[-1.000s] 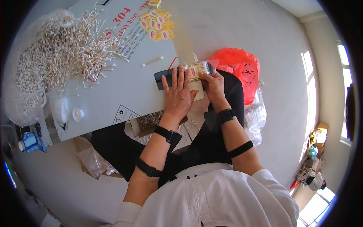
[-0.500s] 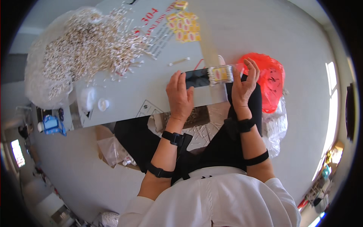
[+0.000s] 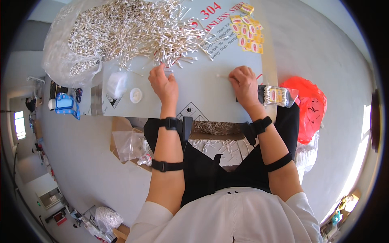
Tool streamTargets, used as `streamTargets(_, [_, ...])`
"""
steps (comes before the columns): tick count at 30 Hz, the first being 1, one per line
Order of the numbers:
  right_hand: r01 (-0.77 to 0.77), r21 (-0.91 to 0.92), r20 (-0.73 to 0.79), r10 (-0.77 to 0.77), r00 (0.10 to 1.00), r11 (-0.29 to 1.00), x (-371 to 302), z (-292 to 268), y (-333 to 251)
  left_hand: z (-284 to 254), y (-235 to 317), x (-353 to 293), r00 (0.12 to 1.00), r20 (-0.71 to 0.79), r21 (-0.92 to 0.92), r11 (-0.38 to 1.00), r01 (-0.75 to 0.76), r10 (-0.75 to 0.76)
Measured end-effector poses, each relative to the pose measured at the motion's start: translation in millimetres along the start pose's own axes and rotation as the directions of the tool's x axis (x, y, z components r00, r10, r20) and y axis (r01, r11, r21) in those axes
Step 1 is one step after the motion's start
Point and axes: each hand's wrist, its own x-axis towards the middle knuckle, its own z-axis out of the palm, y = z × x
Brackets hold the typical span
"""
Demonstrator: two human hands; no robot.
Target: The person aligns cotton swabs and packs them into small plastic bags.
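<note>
A big heap of white cotton swabs (image 3: 133, 28) covers the far part of a grey board (image 3: 202, 97) in front of me. My left hand (image 3: 164, 83) rests at the near edge of the heap, fingertips curled among loose swabs. My right hand (image 3: 243, 83) is closed over a single swab (image 3: 222, 75) lying on the board. A clear packet filled with swabs (image 3: 277, 96) lies just right of that hand, on the board's right edge. Small yellow labels (image 3: 247, 30) lie scattered at the far right.
A clear plastic bag (image 3: 71, 52) holds more swabs at the far left. A white lid (image 3: 135, 95) and a clear tub (image 3: 115, 83) sit on the board's left end. A red bag (image 3: 310, 107) lies on the floor to the right, a blue object (image 3: 65, 103) to the left.
Both hands have let go of the filled swab packet, which now lies at the board's right edge. My left hand moved out to the swab heap and my right hand onto a single swab.
</note>
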Motion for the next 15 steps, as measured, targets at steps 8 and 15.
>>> streamTargets(8, [0.098, 0.115, 0.077, -0.107, 0.991, 0.989, -25, -2, -19, 25, 18, -1, 0.987, 0.01, -0.162, 0.974, -0.157, 0.161])
streamTargets(15, [0.091, 0.147, 0.078, -0.103, 0.992, 0.985, -26, -4, -13, 26, 88, -23, 0.962, 0.108, -0.317, 0.926, -0.204, 0.249])
